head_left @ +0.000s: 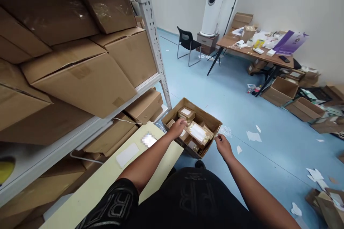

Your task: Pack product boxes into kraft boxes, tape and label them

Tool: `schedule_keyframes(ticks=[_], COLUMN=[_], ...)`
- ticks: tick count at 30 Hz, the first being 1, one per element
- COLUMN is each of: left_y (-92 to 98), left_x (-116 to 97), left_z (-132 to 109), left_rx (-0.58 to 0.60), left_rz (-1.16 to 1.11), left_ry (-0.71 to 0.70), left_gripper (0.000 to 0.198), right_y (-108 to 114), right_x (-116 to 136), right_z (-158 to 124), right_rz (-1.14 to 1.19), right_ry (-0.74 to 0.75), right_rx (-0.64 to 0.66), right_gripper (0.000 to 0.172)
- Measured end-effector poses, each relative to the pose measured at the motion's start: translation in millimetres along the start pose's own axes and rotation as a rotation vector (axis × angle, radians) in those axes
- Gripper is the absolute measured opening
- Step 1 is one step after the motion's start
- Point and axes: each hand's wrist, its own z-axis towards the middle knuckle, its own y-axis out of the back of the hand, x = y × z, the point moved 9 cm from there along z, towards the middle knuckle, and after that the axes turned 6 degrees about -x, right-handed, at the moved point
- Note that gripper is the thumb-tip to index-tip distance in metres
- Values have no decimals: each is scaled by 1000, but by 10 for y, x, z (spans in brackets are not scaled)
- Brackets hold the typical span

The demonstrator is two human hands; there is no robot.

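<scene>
A brown cardboard carton (172, 108), open at the top, stands in front of me beside a pale yellow tabletop (99, 186). Inside it lie several small taped brown boxes; one box with a white label (197, 132) rests tilted on top, and another labelled box (186, 113) sits toward the back. My left hand (177, 129) reaches in over the left side, its fingers closed at the near-left corner of the tilted box. At the carton's right rim is my right hand (223, 146), fingers curled against the edge.
A metal shelf (150, 28) stacked with large cartons (86, 75) rises at my left. A phone (149, 140) and a white card (127, 155) lie on the yellow tabletop. Paper scraps (253, 136) litter the blue floor. Beyond are a chair (186, 41), a cluttered desk (228, 41) and open cartons (281, 91).
</scene>
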Motion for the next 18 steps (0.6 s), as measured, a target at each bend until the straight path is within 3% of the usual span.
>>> schedule_keyframes(ticks=[5, 11, 14, 18], left_y=[51, 175, 249, 337], left_x=[99, 191, 213, 304], left_z=[-327, -1250, -1825, -2676], left_rx=[-169, -468, -600, -777], left_rz=[-10, -205, -216, -237], left_ry=[64, 201, 254, 326], left_gripper=[42, 42, 39, 37], right_y=[-49, -355, -614, -957], right_x=[-68, 198, 468, 833], right_z=[502, 867, 776, 271], right_rz=[42, 45, 31, 39], right_ry=[119, 252, 348, 469], right_rx=[169, 412, 518, 679], right_gripper=[46, 44, 44, 46])
